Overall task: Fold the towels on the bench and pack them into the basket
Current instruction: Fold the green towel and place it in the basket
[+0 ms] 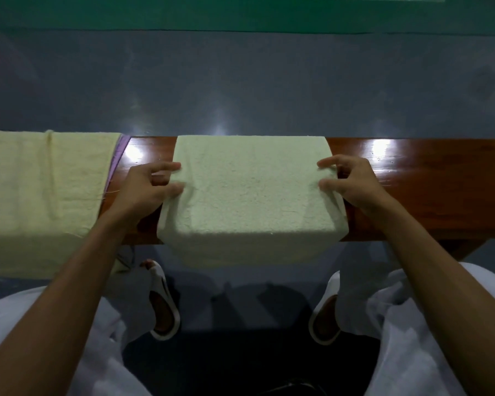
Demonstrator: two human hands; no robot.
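Note:
A pale green towel lies folded across the glossy wooden bench, its near part hanging over the front edge. My left hand pinches the towel's left edge between thumb and fingers. At the right edge, my right hand pinches the cloth the same way. A pale yellow towel is draped over the bench at the left, with a strip of purple cloth showing under its right edge. No basket is in view.
Grey floor lies beyond the bench, with a green strip further back. Below the bench edge are my feet in white slippers and my white clothing. Bare bench shows to the right of the green towel.

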